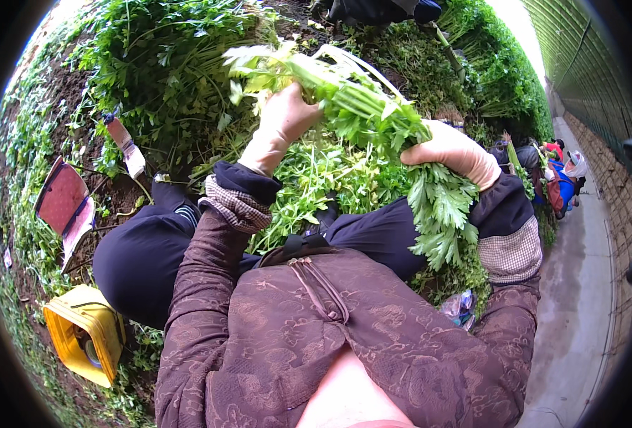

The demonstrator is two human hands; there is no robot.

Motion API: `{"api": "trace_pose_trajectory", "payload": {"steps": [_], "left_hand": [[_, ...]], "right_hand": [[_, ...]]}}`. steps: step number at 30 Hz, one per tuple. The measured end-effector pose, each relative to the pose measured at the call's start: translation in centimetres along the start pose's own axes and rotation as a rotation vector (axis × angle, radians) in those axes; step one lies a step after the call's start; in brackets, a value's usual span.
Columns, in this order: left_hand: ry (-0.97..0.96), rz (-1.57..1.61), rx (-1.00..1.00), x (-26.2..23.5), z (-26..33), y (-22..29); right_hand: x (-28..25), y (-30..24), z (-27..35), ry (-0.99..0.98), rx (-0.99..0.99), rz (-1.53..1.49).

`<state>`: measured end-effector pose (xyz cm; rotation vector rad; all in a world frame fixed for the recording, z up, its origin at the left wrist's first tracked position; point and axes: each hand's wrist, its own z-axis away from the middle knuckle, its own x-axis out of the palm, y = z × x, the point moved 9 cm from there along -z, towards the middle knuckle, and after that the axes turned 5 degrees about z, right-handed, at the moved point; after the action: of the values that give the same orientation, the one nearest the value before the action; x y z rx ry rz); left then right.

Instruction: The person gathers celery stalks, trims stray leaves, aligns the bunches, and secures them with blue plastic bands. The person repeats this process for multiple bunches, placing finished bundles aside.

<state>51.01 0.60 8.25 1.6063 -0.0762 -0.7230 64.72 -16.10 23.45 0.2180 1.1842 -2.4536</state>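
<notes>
Aloft — celery bunch (355, 100), left hand (286, 120) gripping one end, right hand (450, 148) clasping its leaves (440, 214) — yellow container (65, 341) off left.

Place: vegetable greenhouse
Cover (587, 60): green, sloping, 2 o'clock
Path (576, 332): paved, 4 o'clock
Crop (162, 53): dense, leafy, 11 o'clock

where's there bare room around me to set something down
The clearest room is the concrete path at right, between the brick wall and the green plants, though people occupy its edge farther up. A small, cluttered patch of soil shows between the pink pad and the left knee. Crowded: the leaf-covered ground under the celery bunch.
</notes>
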Motion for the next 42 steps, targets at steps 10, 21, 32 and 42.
{"api": "trace_pose_trajectory", "payload": {"steps": [10, 21, 32, 42], "left_hand": [[0.969, 1.172, -0.366, -17.3, 3.7, -17.1], [0.180, 0.533, 0.655, -2.3, 6.8, 6.1], [0.580, 0.968, -0.051, -17.0, 5.2, -4.3], [-0.063, 1.416, 0.212, -7.7, 2.1, -1.3]], "right_hand": [[-1.0, -0.4, 2.2, 0.031, 0.028, -0.058], [-0.5, -1.5, 0.4, 0.059, -0.023, 0.007], [-0.6, -1.8, 1.7, 0.058, -0.039, 0.324], [-1.7, -2.2, 1.6, 0.189, -0.084, 0.696]]}}
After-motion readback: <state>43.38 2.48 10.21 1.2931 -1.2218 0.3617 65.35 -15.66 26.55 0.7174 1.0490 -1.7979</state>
